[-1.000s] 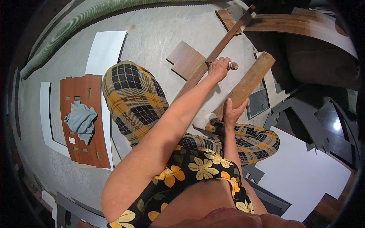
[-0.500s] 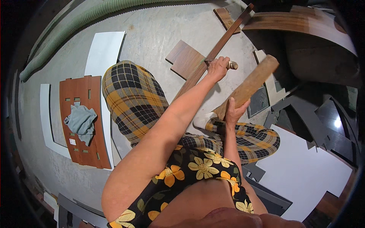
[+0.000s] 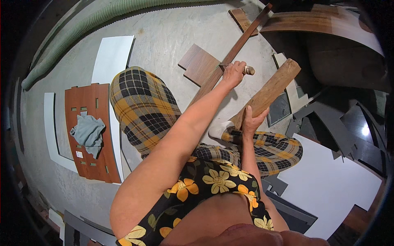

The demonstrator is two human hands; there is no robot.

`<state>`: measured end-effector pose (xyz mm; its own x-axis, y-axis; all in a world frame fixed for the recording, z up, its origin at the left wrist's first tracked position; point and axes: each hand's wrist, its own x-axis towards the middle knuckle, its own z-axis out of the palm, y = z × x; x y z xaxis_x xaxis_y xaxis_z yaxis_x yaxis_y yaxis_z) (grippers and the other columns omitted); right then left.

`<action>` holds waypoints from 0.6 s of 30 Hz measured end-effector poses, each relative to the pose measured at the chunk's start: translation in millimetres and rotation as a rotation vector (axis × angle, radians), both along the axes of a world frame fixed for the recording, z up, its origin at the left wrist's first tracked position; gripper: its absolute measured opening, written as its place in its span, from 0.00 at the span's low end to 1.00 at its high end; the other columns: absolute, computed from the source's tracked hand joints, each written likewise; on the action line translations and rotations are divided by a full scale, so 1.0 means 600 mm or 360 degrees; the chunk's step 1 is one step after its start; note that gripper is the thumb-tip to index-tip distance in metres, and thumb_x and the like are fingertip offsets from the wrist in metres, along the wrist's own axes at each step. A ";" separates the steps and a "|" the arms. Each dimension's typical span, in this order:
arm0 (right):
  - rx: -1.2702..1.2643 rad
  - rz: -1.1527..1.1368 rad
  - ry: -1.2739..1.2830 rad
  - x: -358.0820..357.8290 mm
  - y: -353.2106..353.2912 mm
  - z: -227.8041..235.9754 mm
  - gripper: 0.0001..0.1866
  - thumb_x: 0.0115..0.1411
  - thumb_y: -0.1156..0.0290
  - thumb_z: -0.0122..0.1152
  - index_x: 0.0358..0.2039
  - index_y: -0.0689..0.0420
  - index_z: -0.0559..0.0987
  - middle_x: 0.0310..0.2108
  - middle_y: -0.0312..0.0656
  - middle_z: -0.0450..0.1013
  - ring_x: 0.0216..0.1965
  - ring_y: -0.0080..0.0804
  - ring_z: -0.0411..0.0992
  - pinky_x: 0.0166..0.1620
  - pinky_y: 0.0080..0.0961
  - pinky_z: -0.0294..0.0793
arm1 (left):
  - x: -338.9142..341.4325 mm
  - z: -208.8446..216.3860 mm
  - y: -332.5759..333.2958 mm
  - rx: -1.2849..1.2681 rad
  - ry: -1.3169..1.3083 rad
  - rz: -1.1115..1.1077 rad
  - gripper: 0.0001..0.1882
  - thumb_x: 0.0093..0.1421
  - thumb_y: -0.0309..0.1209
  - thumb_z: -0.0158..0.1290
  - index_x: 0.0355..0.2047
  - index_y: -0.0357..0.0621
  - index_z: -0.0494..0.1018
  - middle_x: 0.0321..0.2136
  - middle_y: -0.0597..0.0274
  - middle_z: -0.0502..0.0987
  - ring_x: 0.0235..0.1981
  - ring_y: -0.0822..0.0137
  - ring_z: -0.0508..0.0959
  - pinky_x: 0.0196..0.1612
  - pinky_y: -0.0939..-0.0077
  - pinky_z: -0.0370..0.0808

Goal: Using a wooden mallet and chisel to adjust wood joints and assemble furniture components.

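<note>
My left hand (image 3: 233, 75) is closed around a chisel, whose wrapped handle end (image 3: 248, 70) sticks out on the right. Its thin dark blade reaches left to the joint between a long brown wooden strip (image 3: 237, 51) and a notched wood-grain panel (image 3: 200, 64). Fingers wrapped at the near end, my right hand (image 3: 254, 119) holds a thick wooden block (image 3: 273, 87) slanting up to the right. That block is apart from the chisel. The strip runs on toward my bent left knee, where my forearm and leg hide its near end.
To the left lies a slotted reddish-brown board (image 3: 87, 166) with a grey cloth (image 3: 88, 133) on it. White panels (image 3: 112, 57) lie beyond it. A green ribbed hose (image 3: 86, 35) curves along the back. Grey offcuts and a large white panel (image 3: 328, 180) crowd the right.
The wooden block in my right hand has turned slightly. My left hand and the chisel stay at nearly the same place on the strip.
</note>
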<state>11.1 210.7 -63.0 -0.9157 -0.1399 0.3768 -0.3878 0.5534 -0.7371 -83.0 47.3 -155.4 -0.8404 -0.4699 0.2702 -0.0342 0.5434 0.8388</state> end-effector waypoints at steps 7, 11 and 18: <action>0.0087 0.0207 -0.0594 0.003 -0.002 -0.012 0.34 0.52 0.70 0.61 0.58 0.62 0.60 0.48 0.54 0.69 0.50 0.44 0.69 0.53 0.34 0.66 | 0.001 0.005 0.003 -0.0022 0.0021 -0.0033 0.16 0.53 0.25 0.53 0.43 0.46 0.67 0.37 0.49 0.73 0.38 0.44 0.74 0.40 0.51 0.71; -0.0038 0.0168 -0.0464 -0.005 0.001 -0.007 0.35 0.52 0.70 0.63 0.58 0.63 0.59 0.48 0.54 0.69 0.50 0.44 0.69 0.53 0.35 0.66 | 0.000 0.010 0.003 -0.0014 0.0013 -0.0042 0.16 0.53 0.25 0.53 0.43 0.46 0.67 0.38 0.49 0.73 0.38 0.44 0.75 0.40 0.51 0.71; -0.0089 0.0193 -0.0463 -0.002 0.006 -0.010 0.35 0.52 0.71 0.63 0.58 0.63 0.59 0.47 0.54 0.68 0.49 0.44 0.69 0.53 0.35 0.66 | -0.003 0.011 0.008 -0.0024 0.0025 -0.0021 0.15 0.54 0.26 0.54 0.42 0.46 0.68 0.38 0.49 0.74 0.38 0.45 0.75 0.41 0.52 0.71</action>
<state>10.1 214.2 -69.0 -0.9641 -0.2408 0.1115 -0.2167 0.4716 -0.8548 -84.6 52.2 -148.7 -0.8420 -0.4547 0.2903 -0.0140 0.5563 0.8309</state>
